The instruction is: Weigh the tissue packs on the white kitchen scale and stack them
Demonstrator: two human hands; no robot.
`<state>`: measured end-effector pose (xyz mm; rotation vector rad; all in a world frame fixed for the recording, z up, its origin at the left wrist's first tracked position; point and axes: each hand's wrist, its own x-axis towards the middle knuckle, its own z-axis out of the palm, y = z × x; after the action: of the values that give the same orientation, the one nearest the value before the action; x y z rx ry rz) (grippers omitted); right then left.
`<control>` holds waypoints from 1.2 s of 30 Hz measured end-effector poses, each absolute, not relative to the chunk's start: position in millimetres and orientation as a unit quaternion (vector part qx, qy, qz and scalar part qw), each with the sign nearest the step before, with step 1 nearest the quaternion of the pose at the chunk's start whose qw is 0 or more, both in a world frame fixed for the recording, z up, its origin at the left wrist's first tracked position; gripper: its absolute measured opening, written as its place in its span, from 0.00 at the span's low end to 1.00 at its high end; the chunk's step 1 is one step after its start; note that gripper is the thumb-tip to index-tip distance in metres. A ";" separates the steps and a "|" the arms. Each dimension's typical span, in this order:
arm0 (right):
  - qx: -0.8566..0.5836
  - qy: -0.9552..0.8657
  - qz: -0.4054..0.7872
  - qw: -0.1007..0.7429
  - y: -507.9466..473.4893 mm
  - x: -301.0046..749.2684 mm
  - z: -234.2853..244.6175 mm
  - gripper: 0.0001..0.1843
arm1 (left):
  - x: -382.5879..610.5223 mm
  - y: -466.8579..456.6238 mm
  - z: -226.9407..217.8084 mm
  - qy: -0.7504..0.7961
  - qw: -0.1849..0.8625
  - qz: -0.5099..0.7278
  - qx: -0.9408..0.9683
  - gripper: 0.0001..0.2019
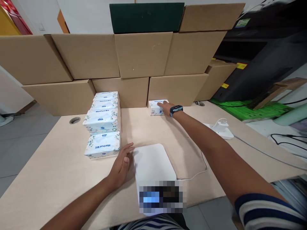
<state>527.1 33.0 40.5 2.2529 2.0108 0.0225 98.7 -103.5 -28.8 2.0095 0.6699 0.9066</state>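
My right hand, with a watch at the wrist, reaches to the back of the table. Its fingers lie over the top and right side of a white tissue pack, which stands against the cardboard boxes. Its lower fingers are partly hidden. Nearer to me, my left hand rests open along the left edge of a flat white device that looks like a scale. The front part of that device is pixelated. Left of it runs a row of several floral tissue packs, the closest one just beyond my left fingers.
Cardboard boxes form a wall behind the table, with a dark green box on top. To the right are a white power strip with a plug, a cable, a green crate and a large black machine.
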 end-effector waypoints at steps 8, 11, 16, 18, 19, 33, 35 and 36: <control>0.751 0.658 0.002 0.054 27.8 522.3 43.3 0.38 | 100.1 -105.7 -20.2 0.299 0.417 0.346 0.785 0.27; 0.753 0.656 0.002 0.049 25.5 519.1 44.0 0.37 | 100.5 -106.1 -18.7 0.293 0.409 0.348 0.791 0.27; 0.753 0.657 0.006 0.041 21.0 513.0 44.0 0.37 | 100.8 -104.7 -20.6 0.286 0.395 0.354 0.798 0.27; 0.753 0.657 0.007 0.040 19.4 510.1 44.3 0.37 | 100.8 -105.0 -21.7 0.285 0.388 0.354 0.802 0.26; 0.753 0.656 0.007 0.038 18.7 508.6 44.5 0.37 | 100.8 -105.7 -22.0 0.284 0.380 0.355 0.806 0.26; 0.767 0.620 -0.027 -0.163 8.1 479.8 69.2 0.26 | 31.9 -73.1 43.5 0.297 0.065 0.613 0.729 0.21; 0.740 0.628 -0.042 -0.238 -5.0 457.1 74.1 0.29 | 10.6 -66.7 43.6 0.386 0.130 0.638 0.654 0.26; 0.719 0.636 -0.058 -0.273 -14.9 442.5 73.7 0.32 | 2.4 -65.0 40.5 0.422 0.167 0.629 0.631 0.30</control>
<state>442.5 -14.9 73.7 2.7628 2.4427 -0.2240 2.4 -65.0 40.5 1.7970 1.2010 1.7886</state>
